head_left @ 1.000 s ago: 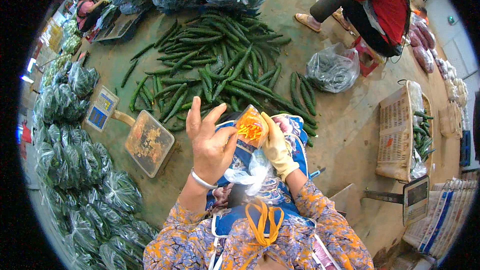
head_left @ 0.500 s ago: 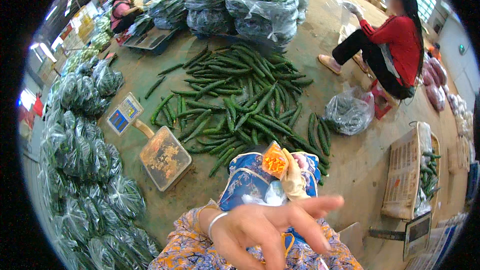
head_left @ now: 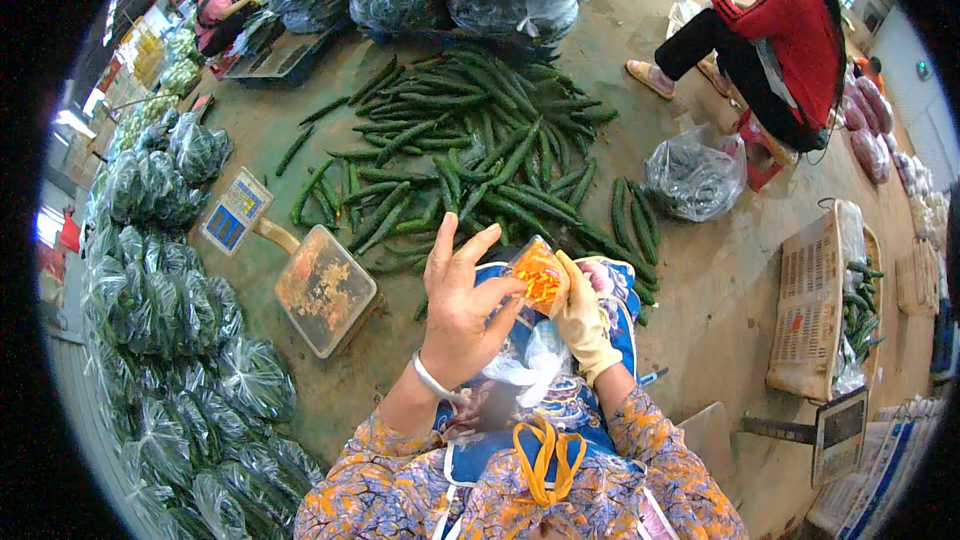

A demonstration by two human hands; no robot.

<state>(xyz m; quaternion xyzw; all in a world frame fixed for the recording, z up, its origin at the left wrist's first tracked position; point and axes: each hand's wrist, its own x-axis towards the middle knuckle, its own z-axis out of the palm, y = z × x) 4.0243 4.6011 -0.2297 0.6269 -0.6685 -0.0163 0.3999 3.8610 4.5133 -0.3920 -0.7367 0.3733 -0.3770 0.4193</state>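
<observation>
- Take the packet as the clock's centre, twelve being straight ahead of the seated person: the biggest thing I can see is the bank of clear bags packed with long green vegetables, likely cucumbers, from ten round to seven.
- From eleven to twelve, a broad heap of loose cucumbers is spread on the floor.
- Between one and two sits a co-worker in a red top, well apart from these hands.
- At three stands a pale slatted crate with more green vegetables inside.
- Toward nine is a platform scale, its pan stained brown.
- Near two, a rumpled clear plastic bag rests on the floor.
- The bare left hand, between eight and nine, has two fingers raised and apart; its thumb and forefinger come close together at the packet's left edge. Whether they pinch anything, I cannot tell.
- The gloved right hand, between four and five, is clamped on the packet's right side.
- The small clear packet is held tilted above the lap.
- Inside are orange pieces, too small to identify. I'd judge the step in hand as picking one out; the next move calls for a fine left-hand pinch, the right hand steadying the packet.
</observation>
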